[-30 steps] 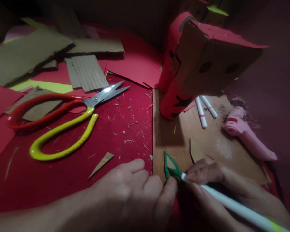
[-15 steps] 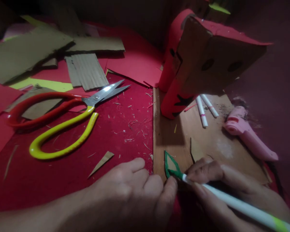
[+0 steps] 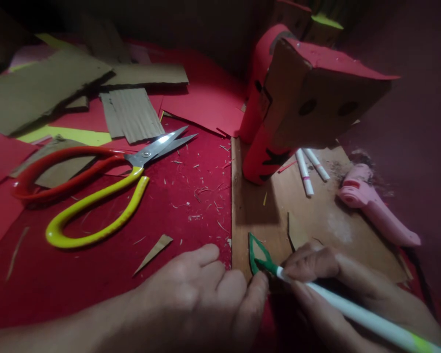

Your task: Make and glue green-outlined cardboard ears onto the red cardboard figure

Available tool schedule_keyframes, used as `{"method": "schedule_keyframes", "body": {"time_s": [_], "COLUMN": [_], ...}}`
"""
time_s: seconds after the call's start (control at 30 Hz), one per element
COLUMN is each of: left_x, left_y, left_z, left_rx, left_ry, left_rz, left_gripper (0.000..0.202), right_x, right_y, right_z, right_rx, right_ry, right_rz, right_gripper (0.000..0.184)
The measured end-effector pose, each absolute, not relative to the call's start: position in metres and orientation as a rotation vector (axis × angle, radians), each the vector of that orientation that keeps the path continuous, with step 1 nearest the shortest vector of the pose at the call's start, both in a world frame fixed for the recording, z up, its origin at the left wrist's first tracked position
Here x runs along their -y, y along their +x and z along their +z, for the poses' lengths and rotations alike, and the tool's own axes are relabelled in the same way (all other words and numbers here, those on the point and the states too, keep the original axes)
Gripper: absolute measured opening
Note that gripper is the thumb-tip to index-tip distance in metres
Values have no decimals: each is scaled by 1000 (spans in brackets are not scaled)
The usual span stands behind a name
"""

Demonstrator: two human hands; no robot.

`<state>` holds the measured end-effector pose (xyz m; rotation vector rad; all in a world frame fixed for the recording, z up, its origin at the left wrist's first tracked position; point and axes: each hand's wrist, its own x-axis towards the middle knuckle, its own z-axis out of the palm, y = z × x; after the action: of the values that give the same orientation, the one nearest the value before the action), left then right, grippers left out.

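My right hand (image 3: 323,274) is closed round a white felt-tip pen (image 3: 356,304) with a green tip. That tip touches a small leaf-shaped cardboard piece (image 3: 257,252), green along its edges with a bare brown middle. My left hand (image 3: 216,294) has its fingers curled in, and one fingertip presses the near end of the piece against a wooden board (image 3: 257,211). What lies under the left palm is hidden. Left of that hand is a thin cardboard sliver (image 3: 153,252).
Scissors (image 3: 145,155) with red and yellow handles lie partly open on the red surface. A cardboard box form (image 3: 330,98) on red tubes stands on the board. Beyond are two white pens (image 3: 304,174) and a pink glue gun (image 3: 378,206). Cardboard scraps (image 3: 44,83) are piled at left.
The view has tilted slightly, so most things sit a little lower. The pen tip stays on the leaf piece, and both hands keep nearly the same pose.
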<state>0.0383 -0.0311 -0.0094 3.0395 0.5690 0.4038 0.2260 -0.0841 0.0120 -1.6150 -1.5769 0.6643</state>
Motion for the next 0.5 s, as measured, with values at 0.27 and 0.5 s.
{"method": "schedule_keyframes", "body": {"time_s": [0.27, 0.5], "left_x": [30, 31], "left_y": [38, 39], "left_z": [-11, -12], "left_rx": [-519, -561], "left_ry": [3108, 3081], "left_rz": [364, 444], "left_gripper": [30, 35], "right_x": [85, 92], "right_y": [233, 237], "right_z": [10, 2], "right_rx": [1554, 1376], "right_ry": [-1603, -1643], "right_rz": [683, 813], "right_gripper": [19, 13]}}
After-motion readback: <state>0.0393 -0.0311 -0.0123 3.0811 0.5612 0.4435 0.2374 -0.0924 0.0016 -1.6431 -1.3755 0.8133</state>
